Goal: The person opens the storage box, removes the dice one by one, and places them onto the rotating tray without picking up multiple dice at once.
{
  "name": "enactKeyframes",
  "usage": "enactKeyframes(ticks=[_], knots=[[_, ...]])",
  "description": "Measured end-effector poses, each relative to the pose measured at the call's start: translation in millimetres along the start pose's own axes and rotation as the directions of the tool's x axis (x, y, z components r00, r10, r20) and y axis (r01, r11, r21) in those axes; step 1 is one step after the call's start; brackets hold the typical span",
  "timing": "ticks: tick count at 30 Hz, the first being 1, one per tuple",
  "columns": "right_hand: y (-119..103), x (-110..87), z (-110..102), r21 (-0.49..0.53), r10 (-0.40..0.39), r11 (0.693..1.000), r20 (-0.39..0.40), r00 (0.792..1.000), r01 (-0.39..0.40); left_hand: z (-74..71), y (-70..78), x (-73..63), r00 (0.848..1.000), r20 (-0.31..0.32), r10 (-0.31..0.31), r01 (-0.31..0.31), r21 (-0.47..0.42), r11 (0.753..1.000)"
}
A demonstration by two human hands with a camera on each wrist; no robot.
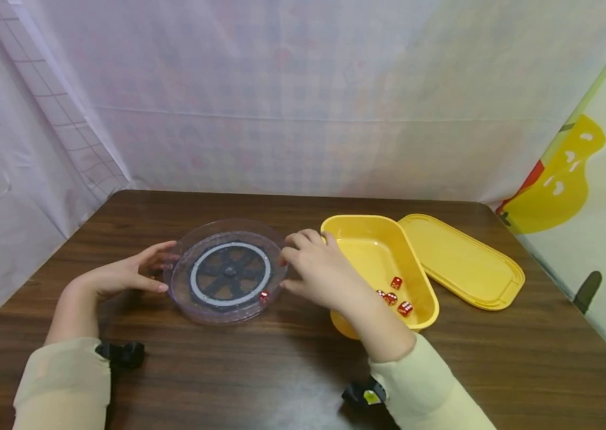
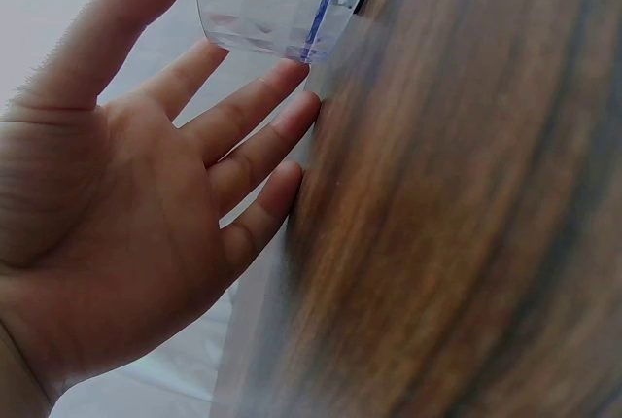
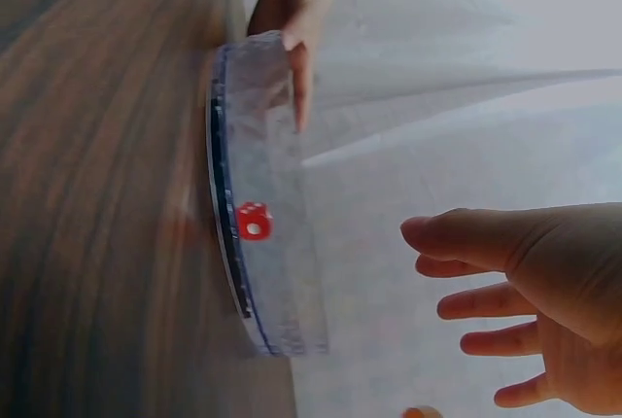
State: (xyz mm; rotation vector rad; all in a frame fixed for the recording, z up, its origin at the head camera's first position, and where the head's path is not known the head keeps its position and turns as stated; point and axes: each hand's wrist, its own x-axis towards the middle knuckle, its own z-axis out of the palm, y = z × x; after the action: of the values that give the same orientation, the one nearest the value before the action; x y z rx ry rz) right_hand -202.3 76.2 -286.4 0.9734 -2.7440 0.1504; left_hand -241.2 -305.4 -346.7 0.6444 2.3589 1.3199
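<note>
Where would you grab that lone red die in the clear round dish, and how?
Probably from above, since the wall of the clear round dish stands around the red die and would hinder a sideways approach. Pinch two opposite side faces: they're flat and parallel on a cube.

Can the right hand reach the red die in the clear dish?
Probably yes: the right hand looks empty beside the clear dish, and the red die lies near that side, seemingly uncovered.
</note>
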Motion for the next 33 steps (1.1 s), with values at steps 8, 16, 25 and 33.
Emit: enactKeyframes(ticks=[8, 16, 25, 33], knots=[[15, -4.8, -15, 0.036, 0.040, 0.999, -0.003, 0.999, -0.039, 0.0, -0.8, 0.4, 1.000, 0.005, 0.002, -0.002, -0.014, 1.000], [31, -12.3, -23, 0.073, 0.094, 0.993, 0.004, 0.996, -0.094, -0.3, 0.2, 0.5, 1.000, 0.010, 0.013, -0.013, -0.012, 1.000], [49, -16.8, -26, 0.113, 0.141, 0.983, 0.014, 0.990, -0.141, 0.2, -0.4, 0.4, 1.000, 0.002, -0.021, 0.021, -0.006, 1.000], [64, -18.3, -23, 0.123, 0.186, 0.974, 0.055, 0.981, -0.191, 0.3, 0.9, 0.0, 1.000, 0.003, -0.018, 0.018, -0.004, 1.000]])
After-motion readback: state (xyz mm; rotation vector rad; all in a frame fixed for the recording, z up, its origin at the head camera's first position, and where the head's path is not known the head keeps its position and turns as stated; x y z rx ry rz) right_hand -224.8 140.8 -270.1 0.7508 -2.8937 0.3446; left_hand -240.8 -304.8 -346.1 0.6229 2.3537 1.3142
